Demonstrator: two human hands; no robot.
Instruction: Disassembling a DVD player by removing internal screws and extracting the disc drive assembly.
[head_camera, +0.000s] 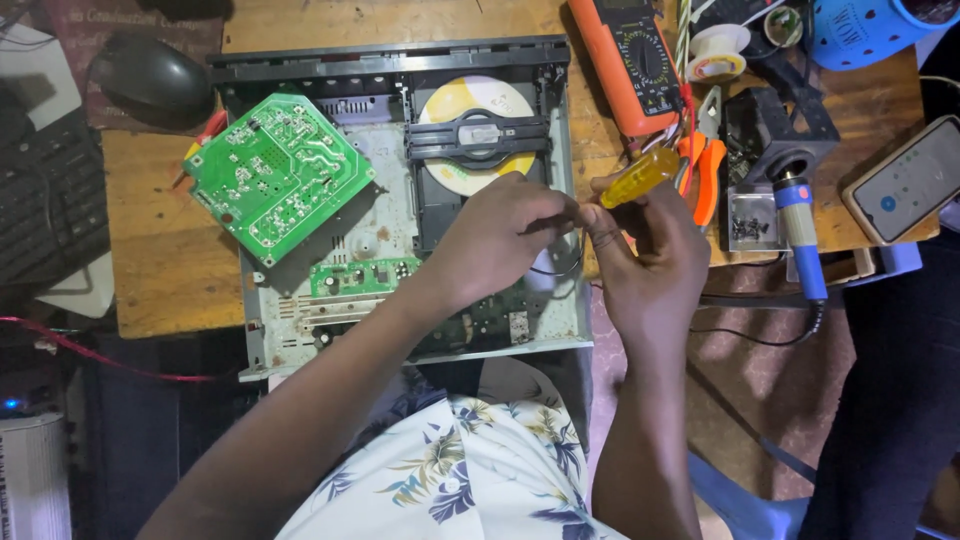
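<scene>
Overhead, both hands meet above the open disc player (400, 290) on the wooden counter (160, 260). Right hand (650, 255) grips a yellow-handled screwdriver (640, 177); left hand (500, 235) pinches closed at its shaft, just beside. A loose green circuit board (275, 175) lies tilted on the chassis, an orange multimeter (630, 60) nearby.

The screwdriver handle (640, 177) is glossy translucent amber plastic; the player chassis (300, 330) is dull grey metal; the bench (165, 255) is matt, worn wood.
</scene>
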